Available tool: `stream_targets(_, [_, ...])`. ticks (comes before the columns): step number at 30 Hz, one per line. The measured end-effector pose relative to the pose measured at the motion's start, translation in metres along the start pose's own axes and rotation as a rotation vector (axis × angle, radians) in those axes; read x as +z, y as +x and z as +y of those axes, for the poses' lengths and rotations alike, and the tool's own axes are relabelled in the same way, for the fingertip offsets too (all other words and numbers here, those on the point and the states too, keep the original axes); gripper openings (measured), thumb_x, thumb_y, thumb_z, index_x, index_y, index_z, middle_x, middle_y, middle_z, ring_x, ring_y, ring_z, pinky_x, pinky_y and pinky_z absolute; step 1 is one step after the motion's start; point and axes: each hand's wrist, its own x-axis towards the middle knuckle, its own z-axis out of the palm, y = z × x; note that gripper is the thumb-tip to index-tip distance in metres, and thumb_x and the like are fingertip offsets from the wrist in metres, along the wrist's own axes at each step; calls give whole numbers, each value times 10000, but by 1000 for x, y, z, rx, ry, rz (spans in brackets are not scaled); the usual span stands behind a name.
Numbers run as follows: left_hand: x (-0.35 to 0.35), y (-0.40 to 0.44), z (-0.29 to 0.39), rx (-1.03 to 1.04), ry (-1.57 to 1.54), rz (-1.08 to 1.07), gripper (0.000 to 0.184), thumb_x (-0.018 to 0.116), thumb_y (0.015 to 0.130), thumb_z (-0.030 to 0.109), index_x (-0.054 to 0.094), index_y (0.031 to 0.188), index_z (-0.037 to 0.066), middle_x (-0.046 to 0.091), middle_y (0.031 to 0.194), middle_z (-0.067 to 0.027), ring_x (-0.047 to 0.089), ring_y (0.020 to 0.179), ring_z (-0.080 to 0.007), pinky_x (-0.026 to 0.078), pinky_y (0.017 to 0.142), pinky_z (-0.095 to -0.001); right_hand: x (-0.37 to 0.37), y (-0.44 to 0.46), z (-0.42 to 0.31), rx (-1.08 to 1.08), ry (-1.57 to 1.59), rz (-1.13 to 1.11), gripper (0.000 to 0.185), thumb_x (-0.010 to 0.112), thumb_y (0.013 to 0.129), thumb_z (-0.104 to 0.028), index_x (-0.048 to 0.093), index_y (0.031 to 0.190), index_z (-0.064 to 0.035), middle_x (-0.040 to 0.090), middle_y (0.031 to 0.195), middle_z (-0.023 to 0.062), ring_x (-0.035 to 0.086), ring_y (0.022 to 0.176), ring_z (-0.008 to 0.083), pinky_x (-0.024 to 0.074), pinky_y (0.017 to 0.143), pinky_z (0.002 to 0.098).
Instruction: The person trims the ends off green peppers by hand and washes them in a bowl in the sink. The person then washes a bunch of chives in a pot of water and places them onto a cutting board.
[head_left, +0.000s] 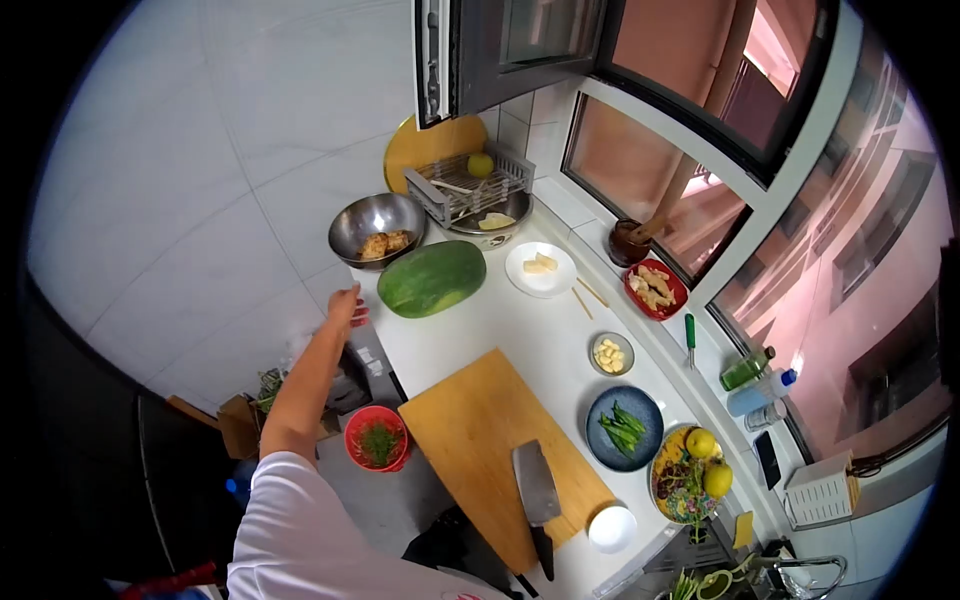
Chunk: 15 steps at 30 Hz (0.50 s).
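Observation:
My left hand (345, 306) reaches out past the left edge of the counter, beside a dark green melon (432, 279) and below a steel bowl (377, 229) with brown pieces in it. Its fingers look curled around something small and reddish that I cannot make out. My right hand does not show. A cleaver (537, 484) lies on the wooden cutting board (475, 410), its black handle toward me. Beside the board stands a small white bowl (612, 529).
A blue plate (624, 428) holds green peppers. Garlic fills a small bowl (611, 354); a white plate (541, 270) and chopsticks lie farther back. Fruit sits on a patterned plate (692, 474). Below the counter's left edge is a red basket (377, 438) with greens. Bottles (747, 369) line the sill.

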Motion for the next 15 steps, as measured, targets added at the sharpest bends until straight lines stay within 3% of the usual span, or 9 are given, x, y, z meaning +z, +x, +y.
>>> stream_targets(1, [3, 19, 3, 8, -35, 28, 477, 545, 871, 392, 462, 1115, -10, 555, 972, -147, 590, 735, -244, 517, 562, -372, -1, -4, -8, -65, 26, 40, 592, 571, 800, -369, 445, 1281, -49, 593, 1099, 213, 574, 997, 348, 462, 809, 425])
stream_targets(4, [8, 52, 14, -75, -142, 96, 492, 559, 863, 397, 461, 1114, -14, 546, 1003, -159, 591, 758, -245, 520, 563, -382, 5, 4, -8, -204, 26, 159, 604, 585, 794, -375, 445, 1286, -52, 592, 1116, 199, 579, 993, 347, 463, 807, 419])
stream_targets(7, [2, 111, 3, -70, -207, 27, 532, 596, 834, 431, 470, 1083, -22, 570, 915, -177, 593, 652, -253, 518, 515, -392, 13, -7, -9, -375, 69, 334, 623, 606, 786, -384, 445, 1292, -58, 590, 1141, 179, 586, 987, 345, 465, 804, 408])
stream_targets(8, [5, 124, 1, -91, -239, -5, 540, 605, 826, 442, 474, 1075, -19, 580, 866, -181, 588, 605, -255, 515, 494, -390, 6, -15, -16, -347, 62, 339, 623, 606, 786, -384, 445, 1292, -58, 590, 1141, 179, 586, 987, 345, 465, 804, 408])
stream_targets(9, [10, 126, 7, -74, -267, -15, 546, 616, 814, 456, 481, 1062, -11, 580, 763, -179, 570, 538, -258, 499, 458, -380, -15, -26, -46, -151, 54, 265, 631, 632, 768, -400, 467, 1273, -58, 590, 1141, 178, 586, 987, 345, 465, 806, 406])
stream_targets(10, [16, 125, 11, -93, -248, 32, 493, 597, 836, 434, 484, 1054, 6, 575, 769, -173, 572, 550, -259, 497, 461, -368, -26, -36, -61, 44, 50, 189, 639, 657, 750, -416, 490, 1254, -59, 591, 1140, 178, 585, 986, 345, 464, 807, 403])
stream_targets(12, [14, 156, 0, -96, -515, -233, 420, 567, 865, 387, 487, 1038, 13, 577, 818, -178, 582, 581, -256, 498, 464, -361, 0, -22, -27, 98, 87, 231, 661, 698, 709, -449, 526, 1217, -63, 590, 1133, 194, 588, 983, 345, 465, 806, 405])
stream_targets(14, [22, 154, 9, -181, -420, -143, 343, 527, 890, 320, 488, 1050, 19, 584, 862, -176, 595, 620, -251, 518, 481, -340, 7, -27, -17, 53, 97, 225, 644, 692, 722, -439, 517, 1235, -92, 597, 1125, 188, 593, 976, 343, 467, 805, 406])
stream_targets(15, [23, 163, 5, -183, -461, -216, 332, 515, 892, 304, 490, 1059, 18, 588, 871, -171, 603, 648, -248, 531, 502, -330, 19, -17, -10, 121, 57, 285, 467, 681, 720, -324, 554, 1098, -81, 620, 988, 183, 596, 895, 372, 470, 742, 438])
